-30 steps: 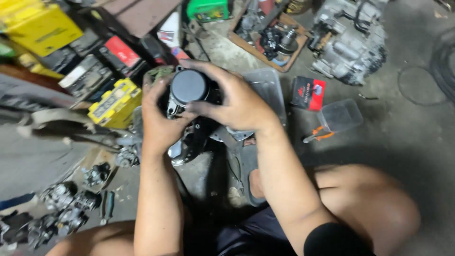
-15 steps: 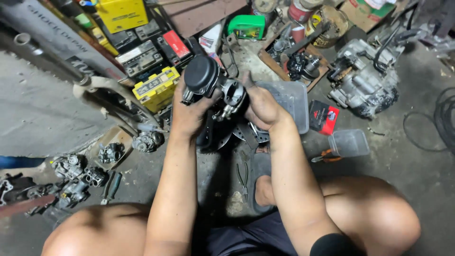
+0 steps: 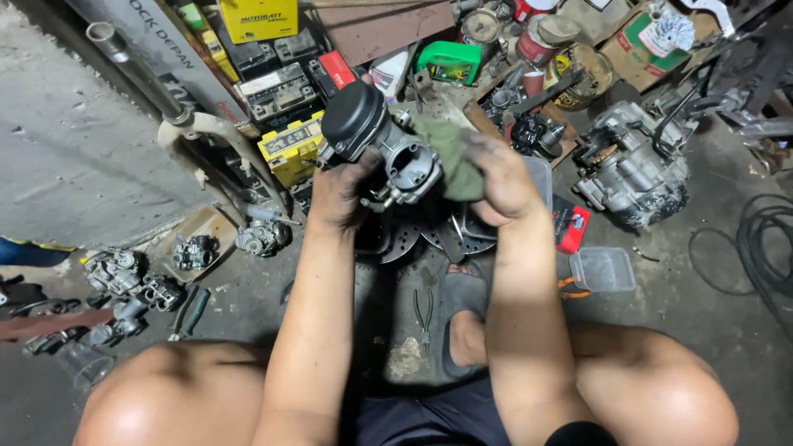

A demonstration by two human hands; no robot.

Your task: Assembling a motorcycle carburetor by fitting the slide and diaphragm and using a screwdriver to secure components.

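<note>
Nearest, pliers [image 3: 424, 315] lie on the floor [image 3: 710, 330] between our knees, with a clear plastic box [image 3: 602, 268] to the right. Above them, our left hand [image 3: 343, 194] is clamped under a carburetor [image 3: 388, 149] with a black cap. Our right hand [image 3: 501, 177] presses a green rag [image 3: 453, 155] against its right side. Farther right sits an engine [image 3: 632, 169].

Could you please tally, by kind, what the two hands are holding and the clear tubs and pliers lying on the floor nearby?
Black-capped grey metal carburetor, in the left hand: 1
Green cloth rag, in the right hand: 1
Clear plastic tubs: 2
Pliers, green-handled and orange-handled: 2
Total: 6
</note>
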